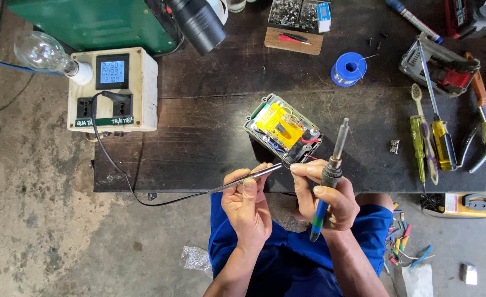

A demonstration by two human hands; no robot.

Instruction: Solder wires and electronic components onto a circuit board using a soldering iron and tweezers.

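An opened grey plastic box with a yellow circuit board inside is lying tilted near the middle of the dark wooden workbench, close to its near edge, so that its wiring is facing the person. The left hand is pinching one pair of thin metal tweezers whose tips are reaching towards the box's near corner, while the right hand is gripping one blue-handled soldering iron tip-up, probably keeping the tip clear. To the right two yellow-handled screwdrivers are lying side by side, and one blue solder spool is resting farther back

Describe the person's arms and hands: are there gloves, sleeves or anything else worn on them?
Both the left hand and right hand are bare, with no gloves, rings or watch visible. The forearms are uncovered too; no sleeves reach them. Below them shows bright blue clothing.
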